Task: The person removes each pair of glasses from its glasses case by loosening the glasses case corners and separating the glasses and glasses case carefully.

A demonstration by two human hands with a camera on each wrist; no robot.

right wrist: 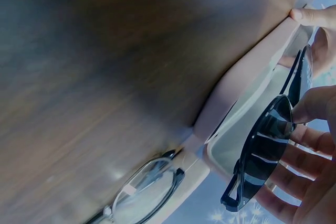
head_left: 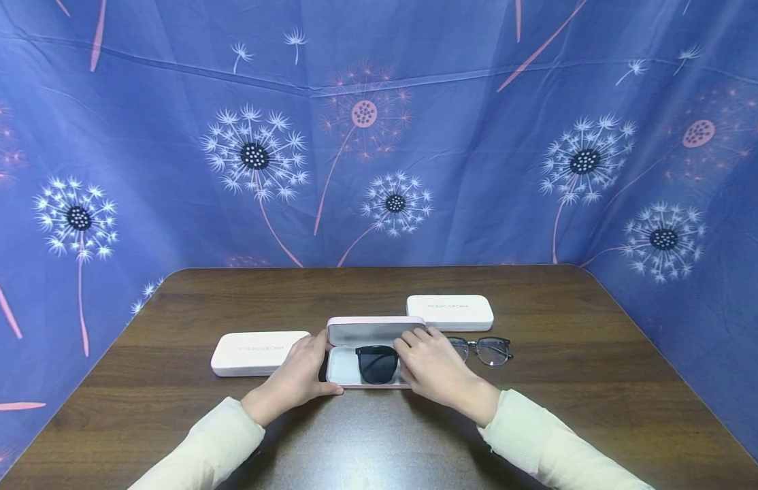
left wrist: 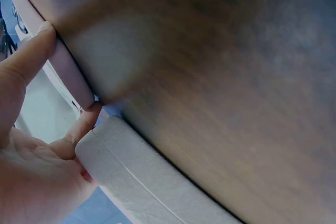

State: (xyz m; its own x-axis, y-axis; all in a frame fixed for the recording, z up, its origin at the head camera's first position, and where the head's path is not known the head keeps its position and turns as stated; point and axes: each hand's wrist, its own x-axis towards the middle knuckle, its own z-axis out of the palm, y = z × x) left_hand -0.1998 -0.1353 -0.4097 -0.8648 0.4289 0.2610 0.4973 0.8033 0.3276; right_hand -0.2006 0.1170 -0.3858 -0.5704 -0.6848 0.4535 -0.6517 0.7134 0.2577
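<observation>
An open pink glasses case (head_left: 340, 368) with a pale lining lies mid-table, its lid (head_left: 374, 333) raised at the back. My left hand (head_left: 296, 373) grips the case's left end, thumb (left wrist: 39, 45) on its pink front side and a finger at its corner. Dark sunglasses (head_left: 377, 365) are tilted over the case, held by my right hand (head_left: 437, 367). In the right wrist view, the thumb and fingers pinch the sunglasses (right wrist: 262, 153) near the middle of the frame. My right hand hides part of them in the head view.
A closed white case (head_left: 250, 354) lies just left of the open one, beside my left hand. Another white case (head_left: 450, 313) sits behind at the right. Clear-lensed eyeglasses (head_left: 492, 351) rest on the brown table (head_left: 587, 408) beyond my right hand. A blue dandelion-print cloth (head_left: 465, 170) hangs behind.
</observation>
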